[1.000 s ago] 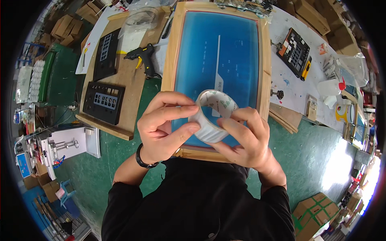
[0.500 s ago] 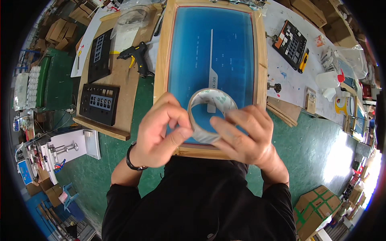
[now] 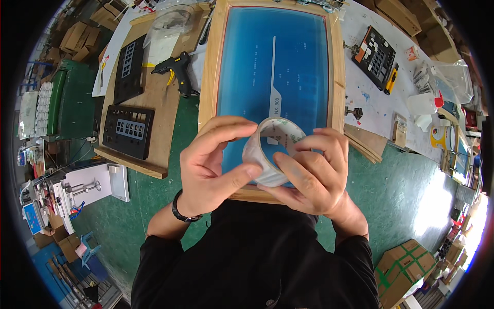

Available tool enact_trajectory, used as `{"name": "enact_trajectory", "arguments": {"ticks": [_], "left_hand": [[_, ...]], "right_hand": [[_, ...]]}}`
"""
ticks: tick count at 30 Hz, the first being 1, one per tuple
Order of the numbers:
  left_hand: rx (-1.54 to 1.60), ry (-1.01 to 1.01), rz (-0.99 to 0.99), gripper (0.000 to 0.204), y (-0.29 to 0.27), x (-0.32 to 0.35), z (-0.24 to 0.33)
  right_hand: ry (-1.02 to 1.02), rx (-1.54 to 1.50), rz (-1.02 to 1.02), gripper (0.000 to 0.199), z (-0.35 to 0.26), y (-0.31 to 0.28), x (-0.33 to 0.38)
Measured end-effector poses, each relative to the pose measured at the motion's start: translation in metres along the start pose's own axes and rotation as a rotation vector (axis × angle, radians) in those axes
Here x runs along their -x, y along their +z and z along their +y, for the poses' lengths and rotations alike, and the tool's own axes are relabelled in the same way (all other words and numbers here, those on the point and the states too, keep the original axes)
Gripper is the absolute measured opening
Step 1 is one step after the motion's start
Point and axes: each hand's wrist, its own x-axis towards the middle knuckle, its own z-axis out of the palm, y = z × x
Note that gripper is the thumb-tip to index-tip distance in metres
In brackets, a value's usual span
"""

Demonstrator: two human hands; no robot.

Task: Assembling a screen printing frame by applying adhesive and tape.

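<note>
Both hands, left hand (image 3: pixel 213 170) and right hand (image 3: pixel 314 175), grip one clear round plastic tape roll (image 3: pixel 271 151); beyond it lies one wooden-framed blue screen (image 3: pixel 275 56), with two black panels (image 3: pixel 127 131) left.

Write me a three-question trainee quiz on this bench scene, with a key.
1. True or false: both hands grip the roll of clear tape.
2. What lies under the roll? A) wooden-framed blue screen B) a metal tray C) a cardboard box
3. Which wrist wears the black band?

Key:
1. True: left hand and right hand both hold it.
2. A
3. The left.
</note>
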Motion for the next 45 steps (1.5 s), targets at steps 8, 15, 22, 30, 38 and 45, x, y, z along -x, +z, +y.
{"name": "enact_trajectory", "arguments": {"ticks": [8, 15, 22, 30, 38, 45], "left_hand": [[-0.056, 0.054, -0.011, 0.029, -0.007, 0.012, -0.002], [-0.031, 0.140, 0.031, 0.010, -0.002, 0.009, 0.001], [-0.782, 0.742, 0.229, 0.008, -0.070, -0.017, 0.031], [-0.804, 0.780, 0.340, 0.013, -0.095, 0.010, 0.069], [-0.741, 0.883, 0.378, 0.029, -0.131, 0.041, 0.093], [-0.654, 0.964, 0.411, 0.029, -0.146, 0.055, 0.104]], "right_hand": [[-0.059, -0.161, -0.015, 0.040, -0.010, 0.004, 0.002], [-0.226, -0.291, -0.177, 0.025, -0.007, -0.017, 0.003], [0.090, 0.400, -0.132, 0.049, 0.048, -0.075, -0.005], [0.324, 0.376, -0.125, 0.051, 0.004, -0.110, 0.001], [0.125, 0.035, -0.138, 0.032, -0.033, -0.134, -0.006], [0.136, -0.088, -0.092, 0.031, -0.044, -0.144, 0.013]]}}
